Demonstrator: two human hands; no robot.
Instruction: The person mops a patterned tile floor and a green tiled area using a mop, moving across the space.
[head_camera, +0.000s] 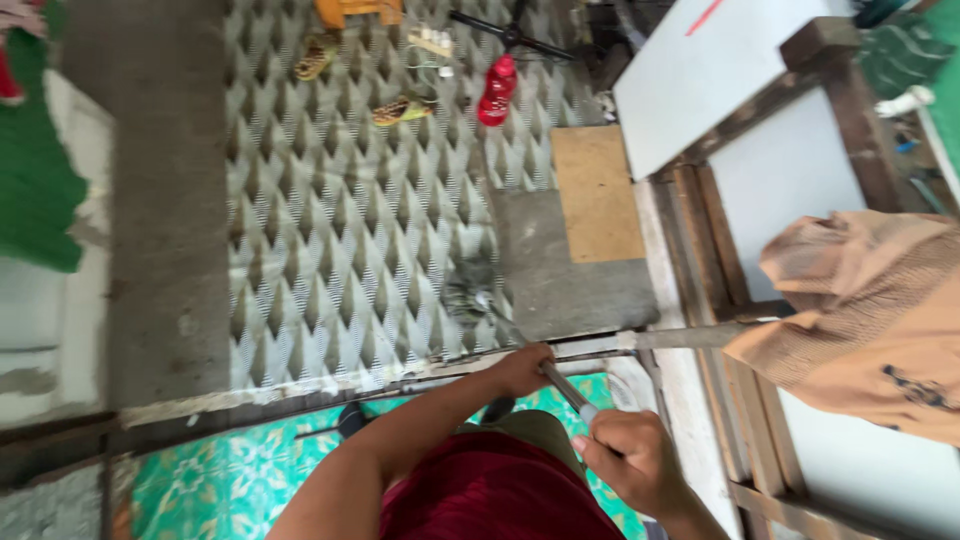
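**Caller:** Red shirt (490, 500) fills the bottom of the view, closest of all, and just beyond it the right hand (630, 460) has its grip pressed tight round the pale handle of a thin metal tool (560, 385).

**Partner:** And the left hand (522, 368)?

**Caller:** Further up the same tool, fingers curled shut round the shaft, right where it crosses the long grey metal bar (400, 385). That bar runs slantwise across the whole view, over the green patterned mat (230, 470) the person stands on.

**Partner:** Where does the tool end?

**Caller:** Its far tip reaches past the bar, near a dark rag (468, 290) lying at the edge of the diamond-patterned floor covering (340, 220). I can't tell whether tip and rag touch.

**Partner:** Off to the right?

**Caller:** An orange-tan cloth (860, 320) hangs over a brown wooden frame (740, 250) with white panels.

**Partner:** Further out?

**Caller:** A plywood piece (597, 190) on the concrete, then at the floor's far edge a red bottle (497, 90), with sandals (403, 108) just left of it.
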